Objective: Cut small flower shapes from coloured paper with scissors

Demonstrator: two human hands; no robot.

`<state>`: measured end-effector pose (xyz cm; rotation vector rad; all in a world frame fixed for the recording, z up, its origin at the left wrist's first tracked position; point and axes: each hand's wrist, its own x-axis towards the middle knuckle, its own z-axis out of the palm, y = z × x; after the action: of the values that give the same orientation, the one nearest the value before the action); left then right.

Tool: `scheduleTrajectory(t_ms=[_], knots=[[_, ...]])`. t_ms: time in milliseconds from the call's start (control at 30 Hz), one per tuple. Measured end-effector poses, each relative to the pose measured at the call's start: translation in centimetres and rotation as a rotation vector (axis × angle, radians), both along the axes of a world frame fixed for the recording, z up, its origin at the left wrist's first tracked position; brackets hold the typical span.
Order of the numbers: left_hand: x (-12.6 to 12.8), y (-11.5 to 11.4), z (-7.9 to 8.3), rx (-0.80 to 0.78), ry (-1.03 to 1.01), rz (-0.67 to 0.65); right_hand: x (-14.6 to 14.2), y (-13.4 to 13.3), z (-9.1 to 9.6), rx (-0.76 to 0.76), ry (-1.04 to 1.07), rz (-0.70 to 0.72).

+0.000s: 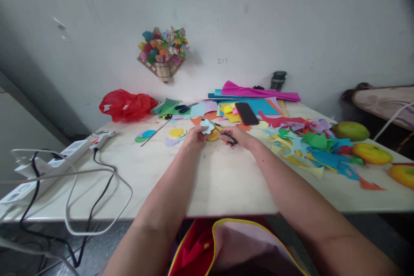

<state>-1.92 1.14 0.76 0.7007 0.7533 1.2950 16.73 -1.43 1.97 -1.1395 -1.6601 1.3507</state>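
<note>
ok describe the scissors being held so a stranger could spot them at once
On the white table, look near the middle. There, the right hand holds dark-handled scissors beside the pale blue paper in the left hand. Unlike the second pair lying farther back, these are held.

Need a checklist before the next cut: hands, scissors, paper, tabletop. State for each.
1. Left hand holding light-blue paper cutout: ok.
2. Right hand gripping scissors by the handles: ok.
3. Safe gap between scissors and left hand: cannot tell, too small.
4. Smartphone apart from scissors: ok, beyond the right hand.
5. Paper scraps tidied: not ok, strewn across the right side.
6. White cable kept on tabletop: not ok, hangs over the front edge.
</note>
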Motion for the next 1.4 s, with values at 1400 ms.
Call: scheduleTrajectory(t_ms=[1400], knots=[[3.4, -1.8, 1.6, -0.161, -0.147, 0.222, -1.1, 0.4, -1.1, 0.063, 0.174, -0.071]])
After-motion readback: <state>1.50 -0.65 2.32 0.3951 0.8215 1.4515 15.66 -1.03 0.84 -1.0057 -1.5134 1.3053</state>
